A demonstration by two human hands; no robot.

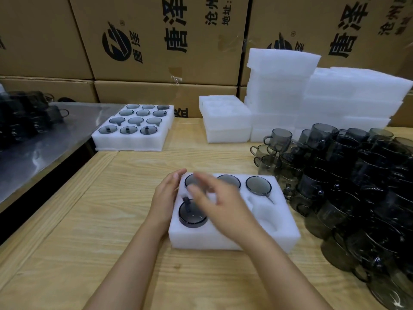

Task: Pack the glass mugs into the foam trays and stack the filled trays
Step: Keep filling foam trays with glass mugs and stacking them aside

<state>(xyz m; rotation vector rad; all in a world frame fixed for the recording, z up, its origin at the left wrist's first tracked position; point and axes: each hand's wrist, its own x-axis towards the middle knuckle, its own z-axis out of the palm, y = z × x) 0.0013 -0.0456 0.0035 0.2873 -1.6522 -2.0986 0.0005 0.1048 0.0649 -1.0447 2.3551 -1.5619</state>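
Head view: I count four smoky grey glass mugs [193,214] seated in the white foam tray [234,242] near the wooden table's [93,231] front edge, other pockets unfilled. Left hand [164,198] braces it flat; right hand [223,206] hovers spread, empty.

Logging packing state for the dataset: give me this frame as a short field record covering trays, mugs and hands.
near tray: four mugs seated, front-right slot empty, front-middle slot hidden by a hand
far tray: full, twelve mugs
loose mugs: piled right of the near tray
empty foam trays: stacked at back right
left hand: flat against the near tray's left side
right hand: over the near tray, blurred, fingers loose, nothing visibly held
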